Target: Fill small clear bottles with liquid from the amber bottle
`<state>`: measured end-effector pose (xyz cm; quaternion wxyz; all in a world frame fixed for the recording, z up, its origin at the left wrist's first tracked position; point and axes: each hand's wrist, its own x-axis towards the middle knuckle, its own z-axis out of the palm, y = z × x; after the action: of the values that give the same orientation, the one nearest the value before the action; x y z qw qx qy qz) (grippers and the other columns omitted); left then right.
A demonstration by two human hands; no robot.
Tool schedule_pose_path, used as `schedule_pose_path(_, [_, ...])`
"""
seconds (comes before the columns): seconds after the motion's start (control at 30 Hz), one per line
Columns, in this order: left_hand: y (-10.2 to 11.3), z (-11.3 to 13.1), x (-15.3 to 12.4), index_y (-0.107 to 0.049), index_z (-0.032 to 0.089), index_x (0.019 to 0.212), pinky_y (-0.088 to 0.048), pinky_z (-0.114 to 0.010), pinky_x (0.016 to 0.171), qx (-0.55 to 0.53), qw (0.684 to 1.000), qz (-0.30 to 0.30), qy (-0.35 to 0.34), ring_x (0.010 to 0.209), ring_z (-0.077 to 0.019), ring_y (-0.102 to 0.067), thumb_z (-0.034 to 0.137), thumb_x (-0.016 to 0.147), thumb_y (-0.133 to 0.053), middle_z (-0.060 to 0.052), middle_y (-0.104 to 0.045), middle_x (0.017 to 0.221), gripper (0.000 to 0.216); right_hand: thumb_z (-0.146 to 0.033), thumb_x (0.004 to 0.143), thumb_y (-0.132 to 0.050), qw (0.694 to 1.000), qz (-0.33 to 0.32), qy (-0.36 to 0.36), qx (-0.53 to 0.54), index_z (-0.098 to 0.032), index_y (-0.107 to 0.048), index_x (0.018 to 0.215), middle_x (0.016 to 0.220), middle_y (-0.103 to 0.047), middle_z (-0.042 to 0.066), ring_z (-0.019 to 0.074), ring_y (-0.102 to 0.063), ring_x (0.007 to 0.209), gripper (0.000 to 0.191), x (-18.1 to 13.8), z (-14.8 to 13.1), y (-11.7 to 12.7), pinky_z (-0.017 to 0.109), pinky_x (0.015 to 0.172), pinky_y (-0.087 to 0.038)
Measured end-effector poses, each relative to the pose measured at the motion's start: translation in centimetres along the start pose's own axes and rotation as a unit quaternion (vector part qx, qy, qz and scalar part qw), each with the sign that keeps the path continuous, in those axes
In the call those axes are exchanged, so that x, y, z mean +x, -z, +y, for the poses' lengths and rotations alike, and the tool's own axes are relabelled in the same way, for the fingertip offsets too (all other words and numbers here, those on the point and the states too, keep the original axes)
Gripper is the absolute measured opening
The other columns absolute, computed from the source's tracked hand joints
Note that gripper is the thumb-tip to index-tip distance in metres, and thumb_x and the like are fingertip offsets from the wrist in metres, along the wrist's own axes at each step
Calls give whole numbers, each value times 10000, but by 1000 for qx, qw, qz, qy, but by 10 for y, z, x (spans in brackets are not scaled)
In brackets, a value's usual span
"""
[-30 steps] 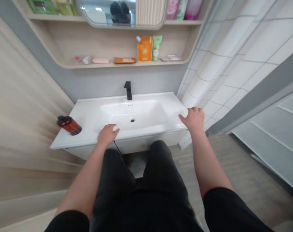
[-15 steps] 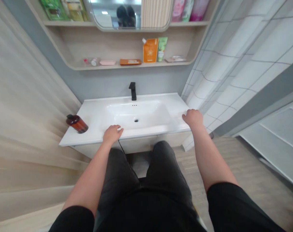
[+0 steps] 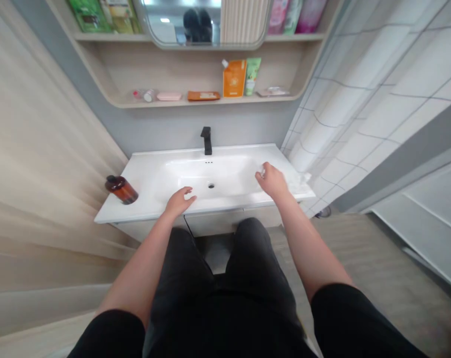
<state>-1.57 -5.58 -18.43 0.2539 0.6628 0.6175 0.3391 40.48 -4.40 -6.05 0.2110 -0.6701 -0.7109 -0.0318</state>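
Note:
My left hand (image 3: pixel 178 201) hovers over the front left edge of the white basin (image 3: pixel 225 171), thumb and fingers apart, holding nothing. Above the basin's right side, my right hand (image 3: pixel 272 180) is closed, with a small whitish bit showing at its fingertips, too blurred to name. To its right, something crumpled and whitish, partly see-through (image 3: pixel 303 180), lies on the counter's right end. An amber bottle with a dark cap (image 3: pixel 121 190) stands on the left end of the counter. The black faucet (image 3: pixel 206 141) rises behind the basin, above the drain (image 3: pixel 211 185).
A wall shelf (image 3: pixel 206 102) with a mirror (image 3: pixel 206 25) hangs over the counter. It holds an orange pouch (image 3: pixel 234 78), a green tube (image 3: pixel 252 76) and flat packs. A beige curtain (image 3: pixel 42 149) hangs at left, a white checked curtain (image 3: pixel 344 114) at right.
My right hand has moved left from the counter's right end to above the basin. The crumpled whitish thing now shows there. My left hand has lifted slightly and shifted right, fingers more spread.

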Motion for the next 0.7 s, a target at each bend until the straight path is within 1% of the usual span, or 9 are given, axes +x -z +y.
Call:
schedule_pose_path(0.07, [-15,10,9,-733,269,1461,-575,-563,1170,-148,988,-34,-22,1370,-376,-737,479,835,-914,-168,-761,1504,684,-328,1105,-587,995,-44,72,60,-168,-678,1313,1227,-804,213,364,-742,1090,278,-2,-34,-19,406,936,-541])
schedule_pose_path(0.13, [-32,21,17,-682,284,1531,-560,-582,1188,-242,967,-74,-41,1450,-383,-697,451,778,-959,-189,-680,1625,820,-306,1088,-631,978,-84,142,132,-210,-693,1313,1278,-808,171,340,-751,1104,253,-4,-66,-41,399,953,-557])
schedule_pose_path(0.2, [-45,30,22,-670,292,1544,-516,-605,1243,-264,959,-87,-58,1519,-397,-649,394,727,-982,-185,-642,1672,881,-298,1075,-660,957,-113,180,197,-233,-707,1319,1273,-814,134,323,-752,1101,257,-6,-91,-63,401,972,-571])
schedule_pose_path(0.27, [-52,31,25,-677,278,1526,-500,-615,1266,-255,961,-85,-63,1524,-407,-641,337,679,-989,-177,-669,1633,905,-298,1064,-678,936,-129,201,259,-244,-716,1335,1297,-809,118,315,-750,1125,279,-7,-107,-82,417,1022,-577])
schedule_pose_path(0.37, [-53,25,26,-681,230,1472,-542,-611,1228,-259,962,-76,-51,1417,-399,-705,301,626,-1002,-183,-736,1499,908,-352,1032,-733,892,-144,211,373,-259,-700,1392,1423,-770,113,311,-725,1260,373,-9,-115,-105,453,1137,-561])
schedule_pose_path(0.47, [-51,18,25,-680,206,1410,-576,-598,1185,-270,960,-66,-37,1311,-374,-747,307,588,-1033,-187,-757,1418,900,-428,856,-932,848,-170,165,474,-255,-605,1526,1540,-696,144,320,-705,1326,766,-13,-110,-122,472,1147,-573])
schedule_pose_path(0.53, [-49,17,24,-683,212,1396,-587,-586,1166,-266,961,-66,-40,1295,-369,-747,312,570,-1046,-182,-759,1399,908,-429,722,-1028,833,-202,131,499,-240,-546,1577,1487,-711,158,318,-725,1257,1000,-15,-106,-130,471,1095,-599])
schedule_pose_path(0.6, [-47,19,23,-686,232,1424,-578,-575,1171,-264,961,-68,-51,1346,-381,-722,339,583,-1034,-173,-750,1428,916,-423,683,-1048,826,-226,111,504,-227,-566,1528,1359,-756,132,298,-740,1155,993,-14,-103,-135,466,1049,-613])
schedule_pose_path(0.7, [-42,25,23,-706,271,1472,-528,-557,1232,-294,950,-79,-65,1500,-406,-637,446,689,-948,-141,-722,1535,838,-395,654,-1053,823,-239,91,507,-229,-650,1329,1234,-776,79,263,-734,1057,804,-9,-105,-140,457,1018,-623])
